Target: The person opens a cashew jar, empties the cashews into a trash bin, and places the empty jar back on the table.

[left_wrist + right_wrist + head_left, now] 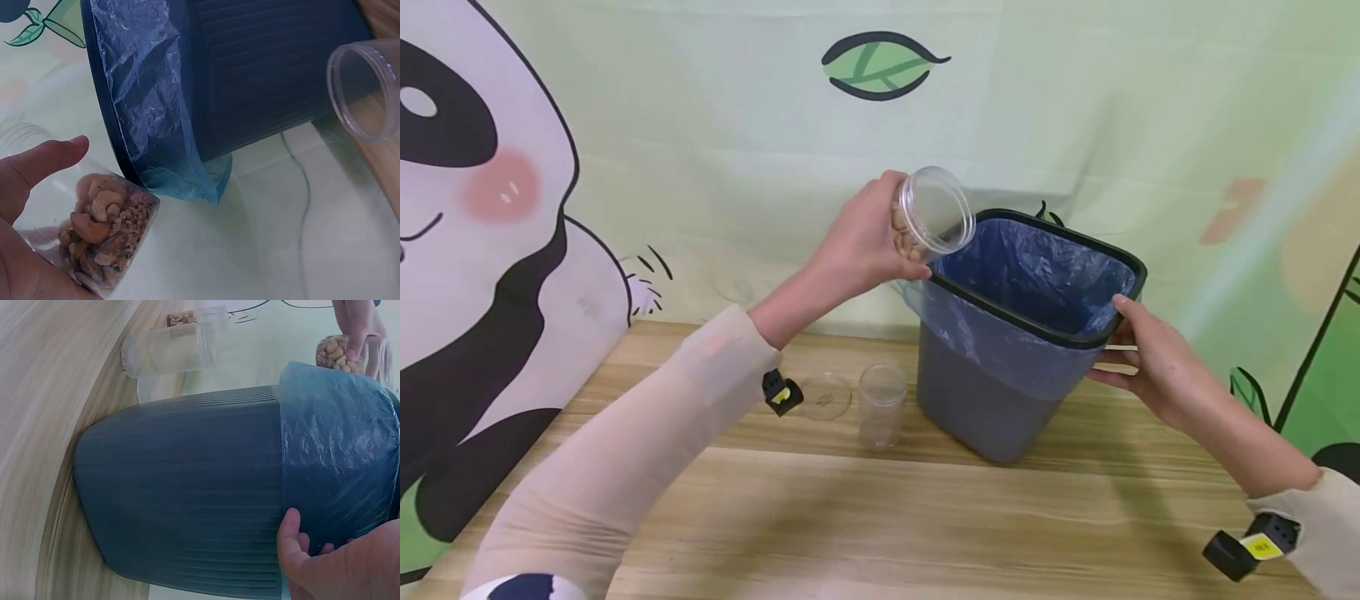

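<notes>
We note the left hand (865, 246) w/ fingers curled round a clear jar (928, 215), gripping it. Jar is tipped, open mouth twd the bin (992, 392), just above the near-left rim corner. Nuts (100, 237), cashews plus some crumbly bits, sit packed at the closed end inside the jar, against the palm side; none seen past the mouth or in the air. Bin interior: only blue liner (1037, 267) visible from the head view, so we can't tell if anything has landed at the bottom.

Right hand (1150, 358) on the far side of the bin from the left fingers: thumb hooked over the rim, fingers wrapped on the outer wall under the liner edge, holding it steady. Bin looks slightly tilted on the wooden surface (880, 517).

Below the left fingers, beside the bin: a second clear jar (882, 404), upright, open, looks empty. Flat clear lid (826, 396) lies just left of it.

Our read: lid off, one jar seemingly emptied, held jar positioned and tipped. Left: contents still in the jar, so the pour itself isn't done.
</notes>
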`<state>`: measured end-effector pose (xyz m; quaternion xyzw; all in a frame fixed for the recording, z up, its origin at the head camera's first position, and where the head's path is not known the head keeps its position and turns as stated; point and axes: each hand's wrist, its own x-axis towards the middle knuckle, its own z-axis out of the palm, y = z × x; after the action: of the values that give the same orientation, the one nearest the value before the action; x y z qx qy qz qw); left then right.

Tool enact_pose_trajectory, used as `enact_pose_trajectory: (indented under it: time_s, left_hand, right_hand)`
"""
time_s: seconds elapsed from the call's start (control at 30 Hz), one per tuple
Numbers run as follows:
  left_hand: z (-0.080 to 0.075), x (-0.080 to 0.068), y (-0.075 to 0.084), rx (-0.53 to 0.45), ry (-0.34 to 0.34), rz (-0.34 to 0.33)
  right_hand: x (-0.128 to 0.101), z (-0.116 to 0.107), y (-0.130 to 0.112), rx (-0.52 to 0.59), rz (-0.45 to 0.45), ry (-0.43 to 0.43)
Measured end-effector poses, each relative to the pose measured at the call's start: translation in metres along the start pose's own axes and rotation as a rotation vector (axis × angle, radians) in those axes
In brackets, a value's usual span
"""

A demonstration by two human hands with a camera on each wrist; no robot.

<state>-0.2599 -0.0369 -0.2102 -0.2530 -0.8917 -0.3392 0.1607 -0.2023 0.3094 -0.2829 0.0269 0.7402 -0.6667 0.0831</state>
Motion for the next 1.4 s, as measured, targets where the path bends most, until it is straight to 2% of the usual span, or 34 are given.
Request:
enact_pose_trajectory:
  time_s: [0.17, 0.43, 0.53, 0.7, 0.9, 1.03, 1.17, 1.4]
  left_hand:
    - [0.002, 0.006, 0.006, 0.079, -0.001, 0.029]
    - [0.009, 0.011, 0.01, 0.263, 0.006, 0.079]
    - [0.011, 0.013, 0.013, 0.336, -0.015, 0.068]
    - [0.015, 0.014, 0.019, 0.394, -0.049, 0.036]
    - [0.016, 0.014, 0.022, 0.47, -0.041, 0.071]
    - [0.011, 0.015, 0.025, 0.527, -0.061, 0.083]
    - [0.005, 0.02, 0.028, 0.547, -0.107, 0.063]
    - [-0.018, 0.023, 0.033, 0.56, -0.15, 0.056]
  right_hand:
    - [0.0, 0.0, 0.0, 0.062, 0.005, -0.007]
    - [0.001, -0.001, -0.001, 0.049, 0.012, -0.034]
    - [0.0, -0.001, -0.001, 0.051, 0.012, -0.038]
    - [-0.001, -0.002, -0.001, 0.048, 0.001, -0.055]
    - [0.0, -0.002, -0.002, 0.055, -0.004, -0.065]
    - [0.0, -0.001, -0.002, 0.065, -0.004, -0.056]
    - [0.0, -0.001, -0.002, 0.078, -0.002, -0.052]
    - [0.001, 0.0, -0.003, 0.088, 0.001, -0.063]
